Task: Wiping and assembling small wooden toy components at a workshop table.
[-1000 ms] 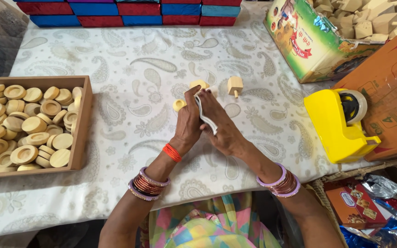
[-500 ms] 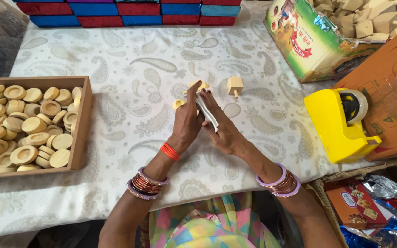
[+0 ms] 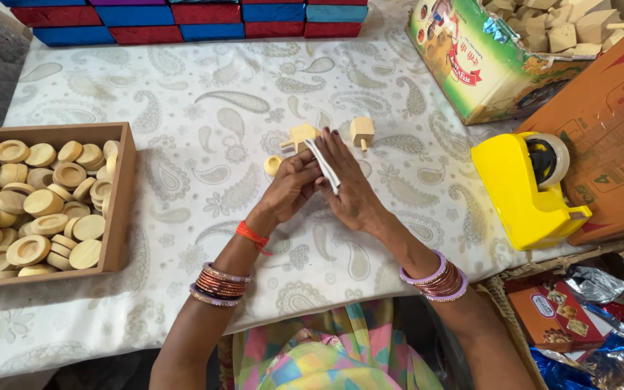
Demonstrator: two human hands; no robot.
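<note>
White and narrow, the folded strip (image 3: 324,166) sits above the paisley tablecloth (image 3: 204,108). I see my left hand (image 3: 292,189) and right hand (image 3: 349,189) pressed together, fingertips pinching it, beside a wooden piece (image 3: 300,136).

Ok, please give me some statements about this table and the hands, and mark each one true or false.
1. Both hands hold a white strip between them. True: the left hand and the right hand meet on it.
2. The wooden tray is empty. False: it is full of round wooden discs.
3. A yellow tape dispenser sits to the right of the hands. True.
4. No wooden block lies on the cloth. False: two lie just beyond the fingers, and one small wooden ring beside the left hand.
5. The cloth is plain. False: it has a paisley pattern.
</note>
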